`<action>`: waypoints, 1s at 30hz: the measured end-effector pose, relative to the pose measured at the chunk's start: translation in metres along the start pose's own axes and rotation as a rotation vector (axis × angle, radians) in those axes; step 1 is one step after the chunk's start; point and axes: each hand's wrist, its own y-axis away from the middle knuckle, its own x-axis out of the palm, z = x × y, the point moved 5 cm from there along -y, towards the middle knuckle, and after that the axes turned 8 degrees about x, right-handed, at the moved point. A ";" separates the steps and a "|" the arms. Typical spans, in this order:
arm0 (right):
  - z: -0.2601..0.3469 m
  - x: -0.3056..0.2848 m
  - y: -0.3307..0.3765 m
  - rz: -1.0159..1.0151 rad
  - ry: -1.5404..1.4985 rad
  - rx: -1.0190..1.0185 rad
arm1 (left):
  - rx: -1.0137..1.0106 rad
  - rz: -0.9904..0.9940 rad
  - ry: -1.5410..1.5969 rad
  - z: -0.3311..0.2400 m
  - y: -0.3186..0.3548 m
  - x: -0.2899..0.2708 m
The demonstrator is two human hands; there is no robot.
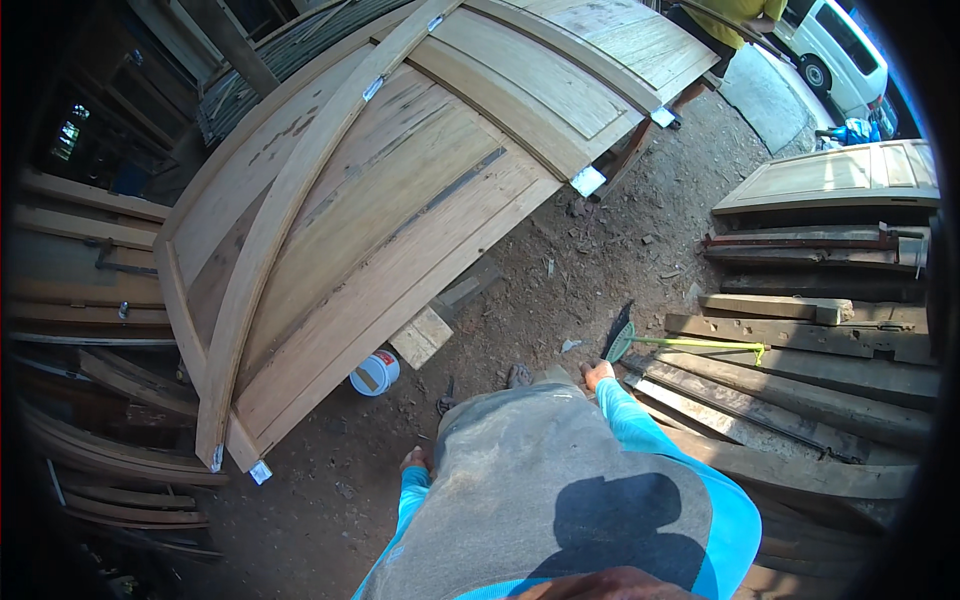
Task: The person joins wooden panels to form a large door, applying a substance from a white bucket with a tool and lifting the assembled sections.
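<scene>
My left hand [413, 460] hangs low beside my thigh, its fingers mostly hidden by my body, so I cannot tell how it is held. On the other side, my right hand [598, 374] is curled closed, and what it holds, if anything, does not show. Close to that hand is a green fan-shaped head on a thin yellow-green handle [700, 344], which stretches over the stacked planks. Ahead of me lies a large wooden door panel [400, 215] with an arched frame piece [290, 180] across it. Small white-silver pieces [588, 181] stick out at its edges.
A white bucket [376, 374] stands under the panel's near edge, beside a wood block [421, 337]. Stacked timber [800, 375] fills the right, with a pale panel [830, 178] behind. Curved boards [110, 450] lie at left. Far right are a person in yellow [735, 15] and a white van [835, 50].
</scene>
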 end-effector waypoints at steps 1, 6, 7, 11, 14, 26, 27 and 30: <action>-0.019 0.002 -0.018 -0.010 -0.030 0.018 | -0.014 0.009 -0.019 0.001 0.008 0.005; -0.027 -0.005 0.001 -0.027 0.082 -0.008 | -0.017 -0.010 -0.117 -0.018 0.046 0.000; 0.005 -0.006 0.027 0.135 0.082 -0.005 | -0.029 -0.062 -0.118 -0.016 0.051 -0.016; 0.027 -0.025 0.064 0.161 0.067 0.000 | -0.067 -0.066 -0.083 -0.015 0.051 -0.015; 0.009 -0.013 0.046 0.083 0.125 -0.021 | -0.058 0.021 -0.100 -0.019 0.040 -0.003; 0.008 -0.026 0.032 0.077 -0.031 0.017 | -0.148 0.085 0.392 0.014 -0.034 0.012; 0.005 -0.025 0.029 0.084 -0.031 0.037 | -0.143 0.072 0.349 0.011 -0.033 0.012; 0.005 -0.022 0.028 0.133 -0.044 0.089 | -0.156 0.028 0.279 0.009 -0.033 0.008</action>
